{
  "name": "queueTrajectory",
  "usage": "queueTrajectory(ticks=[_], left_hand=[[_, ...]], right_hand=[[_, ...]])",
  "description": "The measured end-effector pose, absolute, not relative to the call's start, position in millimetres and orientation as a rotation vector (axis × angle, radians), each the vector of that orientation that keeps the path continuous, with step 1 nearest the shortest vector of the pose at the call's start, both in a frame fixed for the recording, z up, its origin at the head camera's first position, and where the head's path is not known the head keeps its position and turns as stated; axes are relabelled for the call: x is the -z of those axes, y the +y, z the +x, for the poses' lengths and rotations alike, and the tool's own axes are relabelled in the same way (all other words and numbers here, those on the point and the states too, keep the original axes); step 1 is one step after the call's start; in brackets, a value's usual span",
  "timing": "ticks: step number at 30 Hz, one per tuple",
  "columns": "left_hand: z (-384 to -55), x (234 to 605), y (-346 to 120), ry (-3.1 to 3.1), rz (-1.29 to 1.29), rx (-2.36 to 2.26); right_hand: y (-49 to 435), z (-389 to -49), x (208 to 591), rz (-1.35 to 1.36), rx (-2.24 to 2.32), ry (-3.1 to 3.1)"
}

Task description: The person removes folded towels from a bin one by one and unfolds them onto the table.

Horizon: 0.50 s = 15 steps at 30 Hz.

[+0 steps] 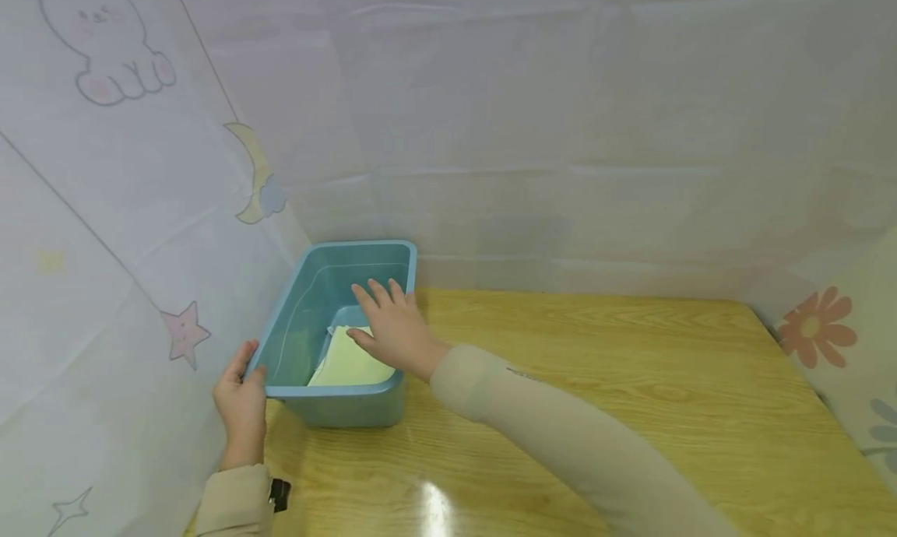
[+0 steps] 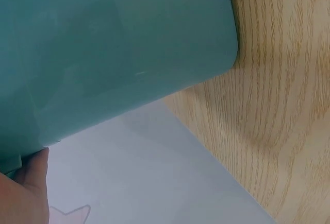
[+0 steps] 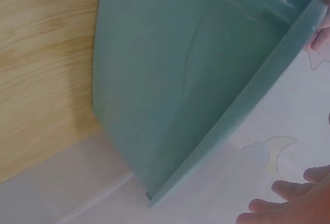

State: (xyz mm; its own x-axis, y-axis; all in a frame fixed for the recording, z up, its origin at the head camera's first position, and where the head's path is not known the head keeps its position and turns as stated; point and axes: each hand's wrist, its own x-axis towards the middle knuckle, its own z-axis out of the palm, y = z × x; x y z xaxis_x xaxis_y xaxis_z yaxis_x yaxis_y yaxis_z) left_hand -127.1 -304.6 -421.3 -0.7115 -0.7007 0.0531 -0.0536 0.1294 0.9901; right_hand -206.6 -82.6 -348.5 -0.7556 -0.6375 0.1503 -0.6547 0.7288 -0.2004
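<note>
A blue-green plastic bin stands at the left of the wooden table, near the corner of the hangings. Its near left corner is gripped by my left hand, thumb over the rim and fingers outside. In the left wrist view that hand shows at the lower left, against the bin's wall. My right hand reaches over the bin's right side with fingers spread, holding nothing. Below it, inside the bin, lies a pale yellow, flat folded piece, partly hidden by the near rim. The right wrist view shows the spread fingers beyond the rim.
The wooden table extends to the right of the bin. A pale hanging rises behind it, and another with a bear, moon and star on the left. A red flower print marks the right side.
</note>
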Motion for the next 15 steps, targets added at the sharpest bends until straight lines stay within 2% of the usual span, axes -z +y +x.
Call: queueTrajectory(ticks=[15], left_hand=[[-124.8,421.6,-302.4,-1.967,0.72,1.595]], right_hand=[[-114.1,-217.2,345.4,0.986,-0.408,-2.937]])
